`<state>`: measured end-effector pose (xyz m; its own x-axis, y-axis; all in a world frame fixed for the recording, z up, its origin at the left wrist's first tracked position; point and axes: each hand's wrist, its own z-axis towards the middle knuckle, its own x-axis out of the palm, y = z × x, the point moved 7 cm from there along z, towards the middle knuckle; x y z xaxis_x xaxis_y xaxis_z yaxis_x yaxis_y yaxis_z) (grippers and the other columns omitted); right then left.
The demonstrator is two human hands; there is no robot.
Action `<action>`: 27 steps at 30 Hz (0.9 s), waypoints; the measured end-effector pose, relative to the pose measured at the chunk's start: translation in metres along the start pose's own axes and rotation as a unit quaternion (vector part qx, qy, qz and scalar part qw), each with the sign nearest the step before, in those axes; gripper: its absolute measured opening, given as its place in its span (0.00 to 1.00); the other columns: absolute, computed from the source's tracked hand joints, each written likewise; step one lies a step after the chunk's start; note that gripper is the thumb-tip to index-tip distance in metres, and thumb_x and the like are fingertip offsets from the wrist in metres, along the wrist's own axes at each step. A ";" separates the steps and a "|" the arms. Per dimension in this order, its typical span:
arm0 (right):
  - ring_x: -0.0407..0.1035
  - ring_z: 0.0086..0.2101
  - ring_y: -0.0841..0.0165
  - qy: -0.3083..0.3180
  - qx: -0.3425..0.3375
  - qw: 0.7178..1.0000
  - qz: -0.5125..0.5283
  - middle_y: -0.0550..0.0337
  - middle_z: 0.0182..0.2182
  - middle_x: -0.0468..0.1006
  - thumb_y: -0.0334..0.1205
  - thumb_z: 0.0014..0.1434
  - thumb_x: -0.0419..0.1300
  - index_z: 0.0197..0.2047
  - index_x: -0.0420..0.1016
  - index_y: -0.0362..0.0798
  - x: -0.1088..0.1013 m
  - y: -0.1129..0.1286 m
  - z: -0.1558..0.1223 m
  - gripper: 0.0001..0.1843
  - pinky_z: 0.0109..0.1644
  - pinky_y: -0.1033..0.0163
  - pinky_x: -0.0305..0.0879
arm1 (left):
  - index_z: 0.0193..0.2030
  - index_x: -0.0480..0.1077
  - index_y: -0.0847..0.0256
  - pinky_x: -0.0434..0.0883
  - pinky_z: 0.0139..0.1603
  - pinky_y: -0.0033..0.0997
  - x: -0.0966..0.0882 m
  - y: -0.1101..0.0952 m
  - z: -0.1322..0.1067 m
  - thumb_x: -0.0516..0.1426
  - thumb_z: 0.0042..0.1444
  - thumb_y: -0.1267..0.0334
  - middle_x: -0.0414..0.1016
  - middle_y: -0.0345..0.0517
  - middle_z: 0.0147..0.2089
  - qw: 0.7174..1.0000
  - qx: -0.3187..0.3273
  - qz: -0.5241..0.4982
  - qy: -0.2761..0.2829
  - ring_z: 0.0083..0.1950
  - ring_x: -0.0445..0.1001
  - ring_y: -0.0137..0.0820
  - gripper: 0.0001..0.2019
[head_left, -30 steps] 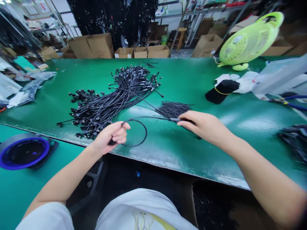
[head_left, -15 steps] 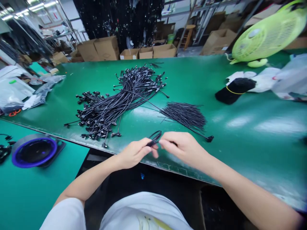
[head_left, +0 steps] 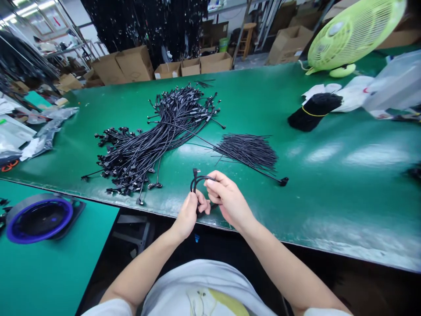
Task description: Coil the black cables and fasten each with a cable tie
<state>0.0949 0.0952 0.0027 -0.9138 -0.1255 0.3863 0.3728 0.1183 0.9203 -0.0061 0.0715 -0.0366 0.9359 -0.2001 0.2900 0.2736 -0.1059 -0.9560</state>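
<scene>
A black cable [head_left: 194, 181] is looped between my two hands above the front edge of the green table. One connector end sticks up over the loop. My left hand [head_left: 190, 215] is closed on the bundled part, fingers wrapped round it. Pinching the curve of the same cable from the right is my right hand [head_left: 230, 197]. Behind them lies a big heap of black cables [head_left: 154, 136] with connectors at both ends. A fan of thin black ties [head_left: 248, 151] rests to its right, with one cable lying across it.
On the right stand a green fan [head_left: 351, 35], white plastic bags [head_left: 388, 87] and a black bundle [head_left: 314, 112] held by a yellow band. Plastic packets [head_left: 49, 127] lie far left. A purple-rimmed round dish [head_left: 39, 219] sits on the lower left table. Cardboard boxes [head_left: 134, 66] line the back.
My left hand has turned more upright, and the cable loop now stands up with its connector showing. My right hand has rotated and grips the loop. The view has shifted slightly.
</scene>
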 end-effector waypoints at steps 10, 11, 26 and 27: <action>0.60 0.18 0.78 -0.088 -0.085 0.992 0.016 0.65 0.33 0.67 0.61 0.62 0.54 0.43 0.63 0.55 -0.002 -0.008 -0.028 0.19 0.16 0.71 0.53 | 0.27 0.62 0.58 0.62 0.32 0.32 0.022 0.018 -0.020 0.41 0.58 0.32 0.64 0.43 0.25 0.962 -0.047 0.199 0.181 0.28 0.64 0.32 0.30; 0.57 0.17 0.79 -0.083 -0.096 0.991 0.030 0.67 0.31 0.64 0.64 0.60 0.54 0.44 0.64 0.55 -0.001 -0.002 -0.028 0.22 0.16 0.71 0.51 | 0.26 0.62 0.58 0.62 0.33 0.32 0.025 0.016 -0.020 0.42 0.59 0.33 0.63 0.43 0.25 0.961 -0.051 0.198 0.186 0.28 0.64 0.32 0.30; 0.36 0.13 0.83 0.021 0.059 0.989 0.137 0.75 0.17 0.52 0.68 0.50 0.62 0.33 0.70 0.47 -0.003 -0.001 -0.010 0.29 0.14 0.73 0.35 | 0.34 0.65 0.61 0.55 0.17 0.19 0.048 0.026 -0.042 0.57 0.58 0.45 0.54 0.33 0.23 0.898 -0.345 -0.190 0.198 0.19 0.53 0.21 0.19; 0.35 0.13 0.84 0.028 0.055 0.988 0.139 0.75 0.16 0.51 0.69 0.51 0.61 0.32 0.70 0.46 -0.004 0.001 -0.009 0.30 0.14 0.73 0.34 | 0.34 0.66 0.62 0.56 0.17 0.19 0.050 0.026 -0.042 0.57 0.58 0.45 0.54 0.33 0.23 0.895 -0.348 -0.195 0.200 0.19 0.53 0.21 0.19</action>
<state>0.1005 0.0867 0.0026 -0.7673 -0.1272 0.6286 0.5850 0.2628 0.7672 0.0386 0.0180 -0.0451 0.6059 -0.3337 0.7222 0.2273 -0.7973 -0.5591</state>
